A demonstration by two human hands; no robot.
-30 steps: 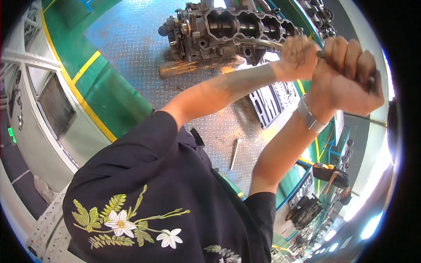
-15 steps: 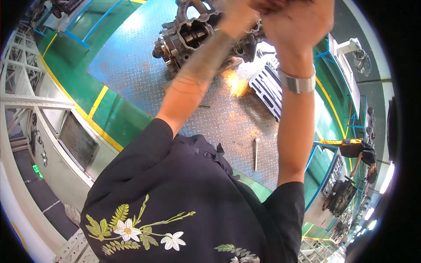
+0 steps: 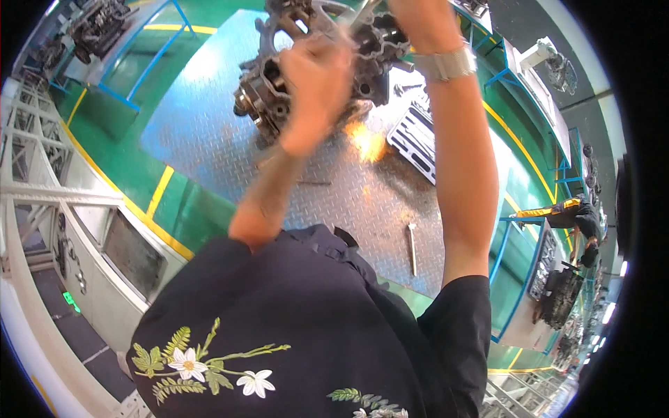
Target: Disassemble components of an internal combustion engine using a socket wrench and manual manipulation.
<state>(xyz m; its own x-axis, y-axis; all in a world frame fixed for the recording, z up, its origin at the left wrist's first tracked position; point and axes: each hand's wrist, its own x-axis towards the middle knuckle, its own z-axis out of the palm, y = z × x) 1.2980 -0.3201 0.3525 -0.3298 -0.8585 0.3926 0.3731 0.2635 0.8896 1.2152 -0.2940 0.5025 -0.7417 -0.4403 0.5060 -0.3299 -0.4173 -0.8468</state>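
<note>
A grey metal engine block [image 3: 272,115] with open bores stands at the far side of the checkered steel plate. My left hand [image 3: 317,87] is closed and blurred over the block's near side. A shiny metal bar [image 3: 366,12] slants from the top edge toward its knuckles; whether the fingers grip this bar is unclear. My right hand [image 3: 425,24] is at the top edge above the block's right side, a mesh-band watch on its wrist. The frame cuts off its fingers, so what it holds does not show.
On the steel plate [image 3: 334,223] lie a long-handled silver tool [image 3: 412,249], a thin dark rod [image 3: 313,182] and an open tool case [image 3: 414,143]. Blue-framed benches [image 3: 529,83] stand at the right. Beyond them, a person [image 3: 585,223] bends beside a bench. A white cabinet [image 3: 90,244] stands left.
My left hand has come down and left, toward me, onto the near side of the block. My right hand has shifted up and left. The metal bar now shows between them.
</note>
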